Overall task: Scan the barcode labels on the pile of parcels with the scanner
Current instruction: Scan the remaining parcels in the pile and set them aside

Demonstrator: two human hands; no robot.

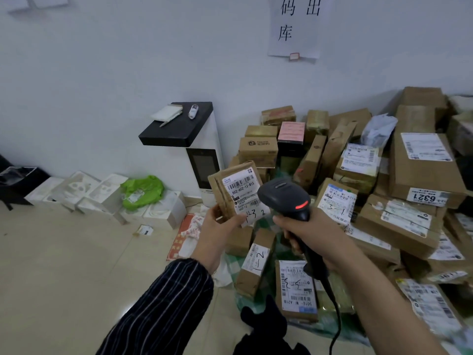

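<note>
Head cam: left hand grips small brown parcel upright above the pile, white barcode label facing camera, handwritten digits below. Right hand clenched around black scanner, red light on, just beside label.

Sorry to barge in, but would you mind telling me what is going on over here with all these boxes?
A person is scanning parcels bare-handed. The left grip holds up a small brown parcel with its white label facing the camera. The right grip is wrapped round the handle of a black corded scanner, whose head sits close beside that label with a red light showing. The pile of parcels lies on the floor against the wall, to the right.
</note>
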